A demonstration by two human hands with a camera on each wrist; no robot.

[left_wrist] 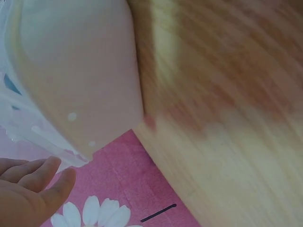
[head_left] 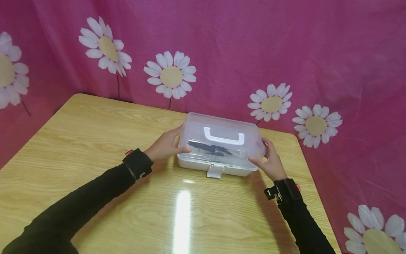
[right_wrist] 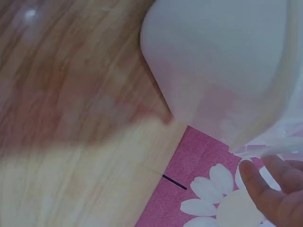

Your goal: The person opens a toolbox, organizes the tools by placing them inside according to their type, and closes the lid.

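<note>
A plastic storage box with a clear lid point(head_left: 193, 127) and a white base point(head_left: 191, 164) sits toward the back of the table. Its white carry handle point(head_left: 223, 140) lies on top, and the front latch point(head_left: 215, 171) sticks outward. Through the lid show dark, slender items point(head_left: 209, 147), their kind unclear. My left hand point(head_left: 165, 144) holds the lid's left side, thumb at the front. At the opposite end, my right hand point(head_left: 272, 163) grips the lid with fingers curled round the side. Both wrist views show fingertips point(left_wrist: 47, 172) at the lid's edge, above the base wall point(right_wrist: 213, 56).
The wooden table point(head_left: 127, 211) reaches a pink curtain point(head_left: 222, 42) printed with large white daisies, close behind the box. Black bands point(head_left: 137, 164) circle both wrists. Light glares off the tabletop in front of the box.
</note>
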